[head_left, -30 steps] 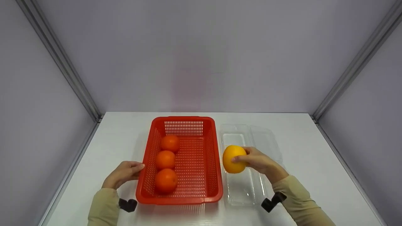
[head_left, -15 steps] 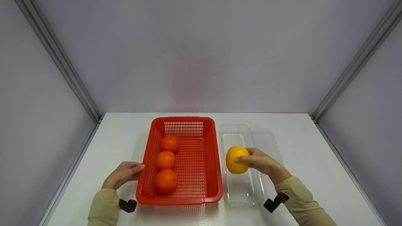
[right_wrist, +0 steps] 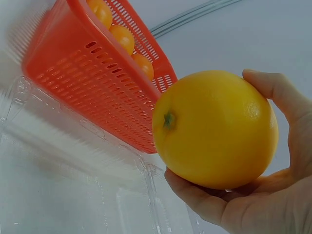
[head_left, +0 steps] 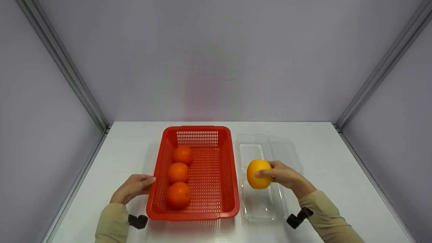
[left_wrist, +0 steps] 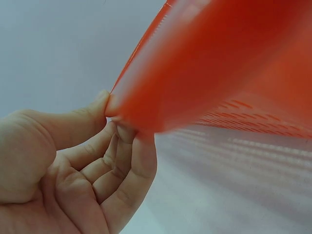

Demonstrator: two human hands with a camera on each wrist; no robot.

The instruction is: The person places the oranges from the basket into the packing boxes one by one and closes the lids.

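Observation:
A yellow-orange orange (head_left: 258, 174) is gripped in my right hand (head_left: 287, 176), held above the clear plastic container (head_left: 260, 207). In the right wrist view, the thumb and fingers curl round the orange (right_wrist: 214, 129), and its green stem spot shows. My left hand (head_left: 133, 187) pinches the left rim of the red basket (head_left: 212, 182); the left wrist view shows thumb and fingers on that rim (left_wrist: 134, 105). Three deeper-coloured oranges, front (head_left: 179, 195), middle (head_left: 178, 172) and back (head_left: 183, 155), lie in a row along the basket's left side.
The clear container's lid (head_left: 287, 153) lies folded out to its right on the white table (head_left: 324, 155). Grey panels (head_left: 216, 60) stand behind and on both sides of the table.
My right hand has moved a little to the right and toward me with the orange, away from the basket's rim. My left hand and the basket stay where they were.

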